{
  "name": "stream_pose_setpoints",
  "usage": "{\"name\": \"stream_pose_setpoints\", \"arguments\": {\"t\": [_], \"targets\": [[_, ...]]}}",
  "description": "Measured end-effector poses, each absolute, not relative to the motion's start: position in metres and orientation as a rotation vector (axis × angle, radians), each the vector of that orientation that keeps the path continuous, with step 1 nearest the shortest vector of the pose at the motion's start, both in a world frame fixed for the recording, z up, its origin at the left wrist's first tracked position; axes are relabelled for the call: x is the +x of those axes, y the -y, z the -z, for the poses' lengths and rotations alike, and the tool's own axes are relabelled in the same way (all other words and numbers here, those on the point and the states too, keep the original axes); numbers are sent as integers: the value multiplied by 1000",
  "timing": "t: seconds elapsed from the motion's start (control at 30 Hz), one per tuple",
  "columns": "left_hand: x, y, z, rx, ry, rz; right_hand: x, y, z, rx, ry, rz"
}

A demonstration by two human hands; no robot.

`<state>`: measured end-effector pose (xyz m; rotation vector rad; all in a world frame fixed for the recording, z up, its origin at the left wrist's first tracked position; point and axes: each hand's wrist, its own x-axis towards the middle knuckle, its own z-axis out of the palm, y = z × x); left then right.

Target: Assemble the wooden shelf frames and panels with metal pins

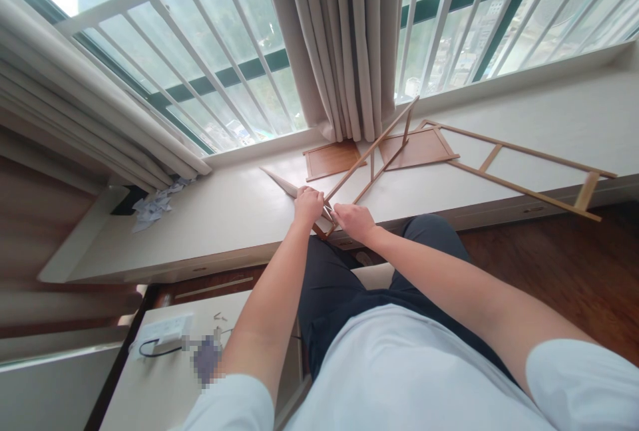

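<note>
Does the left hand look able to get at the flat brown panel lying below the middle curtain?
Probably yes, once free: the left hand seems to grip a thin wooden piece, but the brown panel lies close by, its left side uncovered; the slanting frame crosses only its right end.

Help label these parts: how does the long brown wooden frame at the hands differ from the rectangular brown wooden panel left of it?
The frame has gaps between rails; the panel is solid. Left hand and right hand are at the frame; neither touches the panel. Both pieces are brown.
</note>
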<state>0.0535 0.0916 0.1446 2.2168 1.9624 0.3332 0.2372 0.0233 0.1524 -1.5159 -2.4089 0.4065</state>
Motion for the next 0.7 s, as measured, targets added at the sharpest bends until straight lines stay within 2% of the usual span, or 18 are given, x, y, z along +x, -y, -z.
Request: {"name": "stream_pose_setpoints", "arguments": {"t": [0.27,0.7], "targets": [[57,-89,-146,2115,-2029,-403,231,-26,-145,-1609,2145,-631],[58,-89,-146,2105,-2027,-442,222,-34,-133,-1368,1496,-1225]]}}
